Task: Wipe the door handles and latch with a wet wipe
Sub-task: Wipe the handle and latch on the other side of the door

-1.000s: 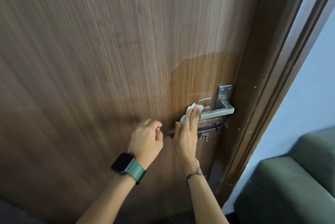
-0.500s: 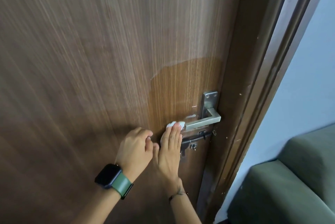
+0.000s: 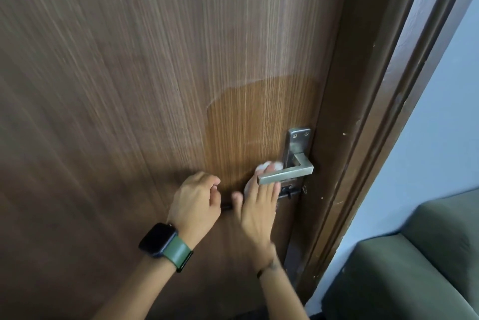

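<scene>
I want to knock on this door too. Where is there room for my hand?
The wide bare wood above and left of the left hand is free, as is the patch above the handle plate. It is crowded below the door handle, where the right hand presses the wet wipe beside the latch.

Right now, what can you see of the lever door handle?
The lever handle is square-section brushed metal, L-shaped, sticking out from a tall backplate with two screws at its top, near the door's latch edge. It sits roughly level, pointing left. The right hand reaches up behind it, fingers pressing a white wipe against the door there.
</scene>
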The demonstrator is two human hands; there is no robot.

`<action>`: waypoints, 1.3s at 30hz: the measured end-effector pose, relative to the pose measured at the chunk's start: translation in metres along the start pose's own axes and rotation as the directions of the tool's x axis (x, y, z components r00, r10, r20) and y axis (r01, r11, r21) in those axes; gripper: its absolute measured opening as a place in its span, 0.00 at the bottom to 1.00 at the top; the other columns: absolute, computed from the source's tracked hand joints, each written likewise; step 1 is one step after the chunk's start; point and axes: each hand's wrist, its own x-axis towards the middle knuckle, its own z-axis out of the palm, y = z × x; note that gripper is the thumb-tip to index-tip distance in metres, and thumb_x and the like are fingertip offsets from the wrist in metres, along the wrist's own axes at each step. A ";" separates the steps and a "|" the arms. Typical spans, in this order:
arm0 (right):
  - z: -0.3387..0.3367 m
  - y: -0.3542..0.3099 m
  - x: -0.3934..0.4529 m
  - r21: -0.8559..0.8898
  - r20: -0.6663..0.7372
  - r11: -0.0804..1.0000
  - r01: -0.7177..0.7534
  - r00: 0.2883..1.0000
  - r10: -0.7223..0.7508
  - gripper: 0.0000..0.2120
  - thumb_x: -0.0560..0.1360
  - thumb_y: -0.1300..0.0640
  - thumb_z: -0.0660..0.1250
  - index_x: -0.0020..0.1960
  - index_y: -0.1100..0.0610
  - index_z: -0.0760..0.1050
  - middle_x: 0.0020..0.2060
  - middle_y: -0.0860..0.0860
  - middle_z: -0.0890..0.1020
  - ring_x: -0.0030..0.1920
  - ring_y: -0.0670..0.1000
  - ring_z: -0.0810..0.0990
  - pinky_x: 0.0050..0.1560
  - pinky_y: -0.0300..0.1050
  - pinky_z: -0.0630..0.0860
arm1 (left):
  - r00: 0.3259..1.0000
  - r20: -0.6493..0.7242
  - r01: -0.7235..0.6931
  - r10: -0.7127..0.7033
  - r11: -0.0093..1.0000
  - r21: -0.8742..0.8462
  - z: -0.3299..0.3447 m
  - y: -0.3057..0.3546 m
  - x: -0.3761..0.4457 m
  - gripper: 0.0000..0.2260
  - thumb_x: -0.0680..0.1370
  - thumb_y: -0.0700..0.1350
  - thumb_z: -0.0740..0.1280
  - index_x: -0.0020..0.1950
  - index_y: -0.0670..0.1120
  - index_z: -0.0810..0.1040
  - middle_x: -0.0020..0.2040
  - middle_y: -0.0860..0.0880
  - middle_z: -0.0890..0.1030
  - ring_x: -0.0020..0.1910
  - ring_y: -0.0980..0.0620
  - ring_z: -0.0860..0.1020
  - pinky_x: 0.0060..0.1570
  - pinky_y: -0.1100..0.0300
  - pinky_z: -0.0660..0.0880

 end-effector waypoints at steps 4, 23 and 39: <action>-0.012 -0.004 0.026 0.022 0.003 0.999 -0.027 1.000 0.027 0.33 0.80 0.46 0.43 0.71 0.73 0.47 0.74 0.63 0.40 0.74 0.65 0.45 0.75 0.58 0.44 | 1.000 -0.017 0.018 -0.018 1.000 0.016 0.001 0.002 -0.002 0.07 0.70 0.34 0.64 0.45 0.40 0.79 0.43 0.43 0.82 0.41 0.42 0.80 0.38 0.53 0.75; 0.007 -0.030 -0.042 -0.095 0.272 0.948 0.304 0.924 -0.269 0.25 0.77 0.51 0.57 0.70 0.62 0.66 0.70 0.59 0.66 0.72 0.60 0.62 0.71 0.59 0.61 | 0.995 -0.013 0.098 -0.098 0.995 0.000 0.006 0.011 -0.018 0.07 0.72 0.36 0.62 0.44 0.41 0.79 0.42 0.42 0.82 0.41 0.42 0.79 0.39 0.51 0.75; -0.029 0.001 -0.007 -0.084 0.212 0.951 -0.298 0.927 0.310 0.30 0.77 0.49 0.48 0.69 0.72 0.63 0.68 0.69 0.66 0.70 0.66 0.63 0.70 0.60 0.62 | 0.992 0.010 0.124 -0.124 0.992 0.007 0.009 0.007 -0.036 0.08 0.71 0.34 0.63 0.46 0.40 0.79 0.44 0.42 0.82 0.42 0.40 0.79 0.41 0.51 0.75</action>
